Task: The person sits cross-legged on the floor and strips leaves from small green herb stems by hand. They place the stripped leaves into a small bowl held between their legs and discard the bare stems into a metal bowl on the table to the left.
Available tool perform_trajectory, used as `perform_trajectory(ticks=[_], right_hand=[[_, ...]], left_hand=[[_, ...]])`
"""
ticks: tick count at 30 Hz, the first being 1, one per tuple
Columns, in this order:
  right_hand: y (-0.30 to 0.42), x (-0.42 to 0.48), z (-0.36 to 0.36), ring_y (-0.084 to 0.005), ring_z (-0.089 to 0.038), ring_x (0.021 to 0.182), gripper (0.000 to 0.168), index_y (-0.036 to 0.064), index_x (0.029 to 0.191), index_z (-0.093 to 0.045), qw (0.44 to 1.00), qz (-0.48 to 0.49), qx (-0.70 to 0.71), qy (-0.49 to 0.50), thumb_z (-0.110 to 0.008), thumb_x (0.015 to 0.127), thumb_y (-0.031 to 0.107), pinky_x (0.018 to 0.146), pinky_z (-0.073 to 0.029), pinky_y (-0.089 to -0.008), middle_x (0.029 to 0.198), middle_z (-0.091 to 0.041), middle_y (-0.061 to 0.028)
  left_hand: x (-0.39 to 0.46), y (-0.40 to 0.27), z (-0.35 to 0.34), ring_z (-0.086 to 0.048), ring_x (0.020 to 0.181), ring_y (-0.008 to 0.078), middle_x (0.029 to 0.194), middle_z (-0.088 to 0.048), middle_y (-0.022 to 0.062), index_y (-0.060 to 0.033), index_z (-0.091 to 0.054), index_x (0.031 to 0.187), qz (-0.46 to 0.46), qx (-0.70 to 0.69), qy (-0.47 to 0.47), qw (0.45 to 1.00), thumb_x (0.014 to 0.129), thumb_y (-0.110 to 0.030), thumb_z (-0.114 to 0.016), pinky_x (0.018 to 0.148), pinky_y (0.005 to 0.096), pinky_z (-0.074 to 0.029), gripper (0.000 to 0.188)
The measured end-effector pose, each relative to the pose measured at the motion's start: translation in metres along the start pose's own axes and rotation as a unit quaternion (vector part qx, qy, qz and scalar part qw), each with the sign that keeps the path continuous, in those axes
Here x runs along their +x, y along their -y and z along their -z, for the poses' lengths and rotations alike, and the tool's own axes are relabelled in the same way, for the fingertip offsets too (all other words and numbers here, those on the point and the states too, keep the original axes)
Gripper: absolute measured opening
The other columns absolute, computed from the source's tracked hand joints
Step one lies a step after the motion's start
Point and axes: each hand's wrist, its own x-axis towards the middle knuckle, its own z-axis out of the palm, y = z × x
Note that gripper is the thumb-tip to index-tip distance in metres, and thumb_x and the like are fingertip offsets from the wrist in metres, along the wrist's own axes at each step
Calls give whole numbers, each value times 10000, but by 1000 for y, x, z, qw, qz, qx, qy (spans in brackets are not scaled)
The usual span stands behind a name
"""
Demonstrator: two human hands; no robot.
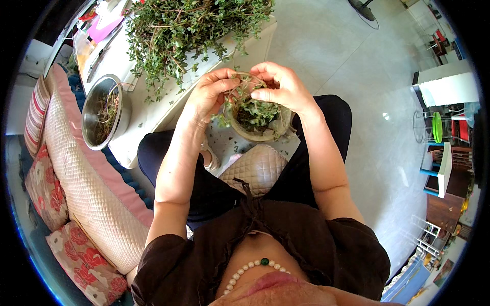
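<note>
Between my two hands is a leafy green stem point(245, 85), held above a round tub point(249, 134). My left hand point(214, 91) pinches it at the left between thumb and fingers. On the right, the curled fingers and thumb of my right hand point(281, 88) grip its other side. Plucked green leaves point(264, 113) lie inside the tub, which stands between my knees. A big heap of leafy, reddish-stemmed plants point(191, 34) covers the far part of the white table point(141, 114) and hangs over its edge.
A steel bowl point(87, 126) with bare stems point(107, 114) stands at the table's left edge. Beyond it lies a knife point(96, 63). A quilted sofa point(88, 183) with floral cushions point(86, 264) runs along the left. A quilted seat point(254, 168) shows between my legs. Leaf bits dot the floor.
</note>
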Motion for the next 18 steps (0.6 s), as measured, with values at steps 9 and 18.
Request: perform_trajectory(ticks=[9, 18], right_hand=[[1, -4, 6, -46, -544, 701, 179, 2, 928, -624, 999, -27, 24, -18, -680, 835, 144, 616, -428, -198, 793, -611, 10], [4, -7, 13, -16, -490, 661, 177, 23, 885, -638, 999, -31, 35, -19, -666, 864, 196, 585, -392, -188, 737, -576, 59]], left_hand=[[-11, -8, 5, -580, 684, 75, 799, -635, 9, -20, -639, 937, 1, 90, 37, 995, 839, -65, -650, 636, 200, -471, 109], [-10, -4, 1, -615, 686, 103, 805, -644, 54, 21, -623, 969, 26, 37, 46, 998, 842, -38, -636, 656, 211, -515, 141]])
